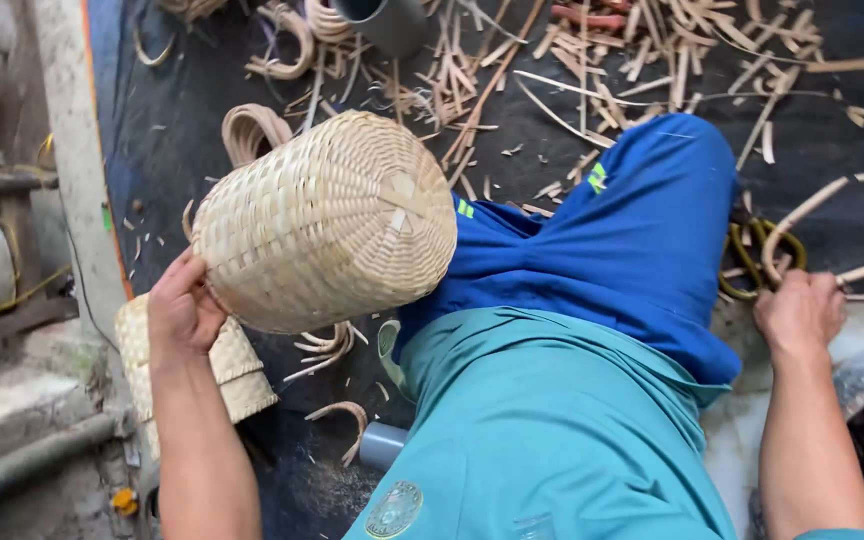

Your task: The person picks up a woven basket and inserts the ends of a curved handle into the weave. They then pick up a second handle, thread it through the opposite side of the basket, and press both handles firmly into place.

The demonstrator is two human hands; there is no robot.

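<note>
Left hand [184, 305]: your fingers close on the woven basket [327, 222] rim, left of centre, base turned outward for inspection
Right hand [800, 310]: curled over yellow-handled shears [752, 262] at right edge; firm grasp cannot be told

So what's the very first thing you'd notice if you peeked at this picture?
The big round woven basket jumps out first, tipped on its side at the middle left, with the left hand gripping its rim. Next come the bright blue shorts in the middle, and the pale strips and shavings scattered over the dark mat along the top. At the right, the right hand rests beside some yellow-handled scissors.
</note>
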